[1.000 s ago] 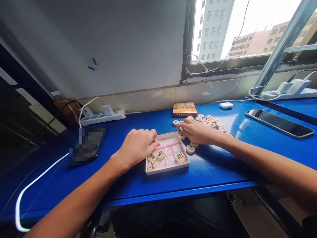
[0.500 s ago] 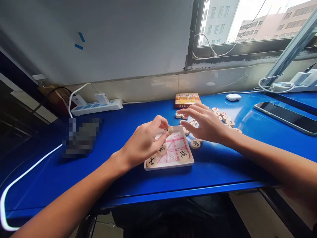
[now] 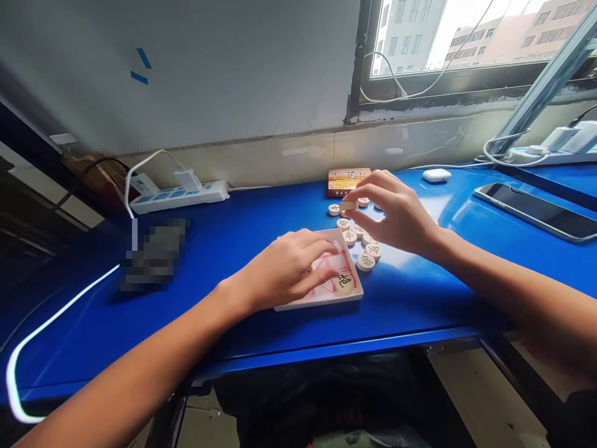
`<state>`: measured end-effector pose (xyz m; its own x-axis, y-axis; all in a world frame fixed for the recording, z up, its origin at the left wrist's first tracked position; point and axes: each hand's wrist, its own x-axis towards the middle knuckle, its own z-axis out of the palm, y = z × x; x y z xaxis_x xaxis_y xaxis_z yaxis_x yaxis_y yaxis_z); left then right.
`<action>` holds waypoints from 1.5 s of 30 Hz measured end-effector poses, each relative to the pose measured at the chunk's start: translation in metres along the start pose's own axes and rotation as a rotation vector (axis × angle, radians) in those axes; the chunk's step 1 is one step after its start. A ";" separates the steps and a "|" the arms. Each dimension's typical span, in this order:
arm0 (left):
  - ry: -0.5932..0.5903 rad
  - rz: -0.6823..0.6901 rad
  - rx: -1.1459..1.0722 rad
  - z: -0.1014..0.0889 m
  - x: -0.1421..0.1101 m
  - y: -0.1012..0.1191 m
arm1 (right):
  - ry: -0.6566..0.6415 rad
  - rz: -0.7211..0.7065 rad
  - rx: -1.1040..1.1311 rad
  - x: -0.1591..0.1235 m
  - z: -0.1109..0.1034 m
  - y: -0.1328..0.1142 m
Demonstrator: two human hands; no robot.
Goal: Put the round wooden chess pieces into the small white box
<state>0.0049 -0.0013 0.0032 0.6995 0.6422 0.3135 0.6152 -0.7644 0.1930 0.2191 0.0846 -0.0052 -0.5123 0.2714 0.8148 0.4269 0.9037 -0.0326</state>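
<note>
tray piece [image 3: 344, 282]: one black Chinese character on top, looks like 炮, not certain
piece below the loose group [image 3: 365, 262]: one dark character, too small to read
other loose pieces [image 3: 358, 230]: single characters, reddish or dark, none legible
piece in right hand [image 3: 349, 205]: seen edge-on, face not visible
tray [image 3: 351, 299]: red printed grid with diagonal lines on the paper inside, no text
small box [image 3: 347, 179]: orange-yellow lid with printed lettering, blurred, unreadable
power strip [image 3: 179, 196]: markings not legible
phone [image 3: 535, 210]: dark screen, nothing shown
</note>
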 end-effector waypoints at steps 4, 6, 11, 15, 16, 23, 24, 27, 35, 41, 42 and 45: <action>-0.153 0.117 -0.014 0.002 0.002 0.006 | -0.067 0.073 0.038 -0.003 0.006 0.006; -0.217 0.119 -0.015 0.002 0.003 0.008 | -0.122 0.071 0.053 -0.005 0.010 0.004; -0.301 0.087 0.008 -0.003 0.003 0.009 | -0.202 0.076 0.064 -0.006 0.013 -0.001; -0.300 0.089 0.010 -0.003 0.004 0.008 | -0.217 0.086 0.072 -0.006 0.014 0.000; -0.296 0.089 0.012 -0.003 0.003 0.008 | -0.217 0.087 0.069 -0.007 0.015 0.000; -0.227 0.085 0.087 -0.003 -0.002 0.011 | -0.249 0.060 0.047 -0.010 0.014 0.004; -0.210 0.078 0.100 -0.003 -0.002 0.012 | -0.249 0.061 0.047 -0.010 0.013 0.005; -0.196 0.084 0.099 -0.002 -0.003 0.015 | -0.268 0.064 0.056 -0.010 0.013 0.003; -0.185 0.072 0.086 -0.006 -0.003 0.015 | -0.290 0.053 0.077 -0.011 0.014 0.000; -0.207 0.035 0.102 -0.004 -0.003 0.010 | -0.311 0.052 0.098 -0.012 0.014 0.001; -0.205 0.031 0.090 -0.003 -0.003 0.010 | -0.310 0.051 0.100 -0.012 0.014 0.000; -0.168 0.079 0.068 -0.003 -0.004 0.009 | -0.307 0.044 0.106 -0.012 0.014 -0.001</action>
<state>0.0067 -0.0108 0.0062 0.7941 0.5851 0.1646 0.5750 -0.8109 0.1085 0.2147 0.0854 -0.0235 -0.7027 0.3833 0.5994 0.3815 0.9141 -0.1374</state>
